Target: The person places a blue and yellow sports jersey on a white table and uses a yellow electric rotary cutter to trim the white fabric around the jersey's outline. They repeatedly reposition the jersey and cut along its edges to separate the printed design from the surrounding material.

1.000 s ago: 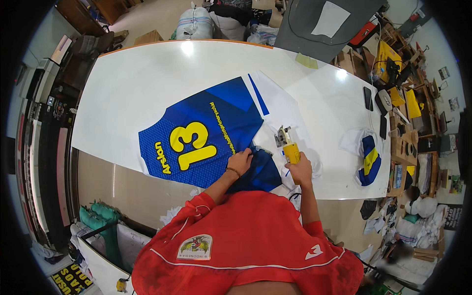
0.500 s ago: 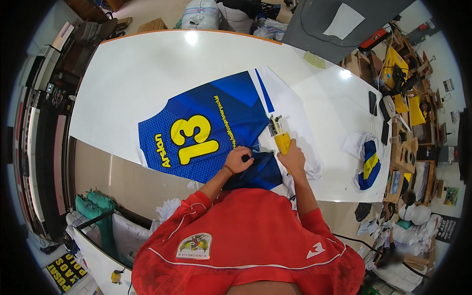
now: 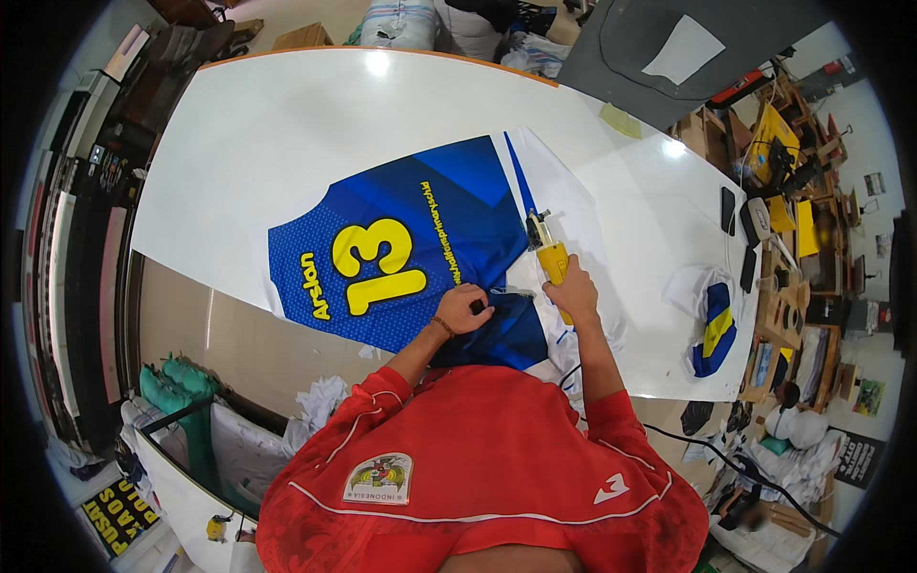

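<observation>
A blue jersey panel (image 3: 449, 234) with yellow printing lies on white fabric (image 3: 564, 191) with a thin blue stripe. My left hand (image 3: 463, 310) is curled on the panel's lower right, fingers bent around something dark I cannot make out. My right hand (image 3: 573, 291) grips a yellow electric cutter (image 3: 552, 258), whose metal head sits at the seam between blue panel and white fabric, beside the stripe. Darker blue fabric (image 3: 506, 339) is bunched below my hands, and a black cord runs down from the tool.
The white table (image 3: 220, 172) has phones (image 3: 727, 210) along its right edge and a small blue-yellow-white fabric piece (image 3: 716, 329). Behind are sacks (image 3: 396, 24) and a grey board (image 3: 630, 48). Cluttered shelves (image 3: 793, 286) stand right; a bin of fabric (image 3: 229, 439) is lower left.
My right hand has moved the cutter up along the boundary of blue and white fabric. My left hand stays on the panel, its fingers more curled. The view has shifted slightly.
</observation>
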Available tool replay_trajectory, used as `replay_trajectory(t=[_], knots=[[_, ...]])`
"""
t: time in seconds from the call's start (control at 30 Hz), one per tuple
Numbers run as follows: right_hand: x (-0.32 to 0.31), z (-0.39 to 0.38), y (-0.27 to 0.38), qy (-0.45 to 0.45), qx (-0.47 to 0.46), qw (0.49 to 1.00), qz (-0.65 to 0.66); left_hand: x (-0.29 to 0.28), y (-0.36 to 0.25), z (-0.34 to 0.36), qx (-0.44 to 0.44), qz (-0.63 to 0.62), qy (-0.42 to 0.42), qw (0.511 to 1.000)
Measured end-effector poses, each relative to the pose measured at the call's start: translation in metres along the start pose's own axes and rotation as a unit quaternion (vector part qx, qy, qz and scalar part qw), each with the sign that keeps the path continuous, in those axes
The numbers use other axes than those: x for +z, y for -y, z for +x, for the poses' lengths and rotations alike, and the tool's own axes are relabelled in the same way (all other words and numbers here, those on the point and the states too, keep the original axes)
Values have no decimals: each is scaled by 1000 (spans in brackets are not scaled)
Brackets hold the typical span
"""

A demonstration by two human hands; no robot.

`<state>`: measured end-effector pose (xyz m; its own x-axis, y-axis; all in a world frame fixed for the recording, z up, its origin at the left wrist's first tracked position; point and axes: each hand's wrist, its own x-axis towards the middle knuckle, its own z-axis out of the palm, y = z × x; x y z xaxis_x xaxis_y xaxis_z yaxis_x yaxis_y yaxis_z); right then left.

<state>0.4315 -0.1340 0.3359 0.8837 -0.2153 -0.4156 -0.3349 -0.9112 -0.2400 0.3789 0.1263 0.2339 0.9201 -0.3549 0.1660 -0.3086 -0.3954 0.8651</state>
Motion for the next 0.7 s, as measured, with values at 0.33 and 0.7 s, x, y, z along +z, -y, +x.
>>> replay_trajectory(t=[0.33,0.7], knots=[[2,-13,-1,9,11,1000,-2,1,0,-1,8,-4,-7,1000],[-1,-7,7,8,15,1000,2,-1,-3,1,5,-10,-8,1000]])
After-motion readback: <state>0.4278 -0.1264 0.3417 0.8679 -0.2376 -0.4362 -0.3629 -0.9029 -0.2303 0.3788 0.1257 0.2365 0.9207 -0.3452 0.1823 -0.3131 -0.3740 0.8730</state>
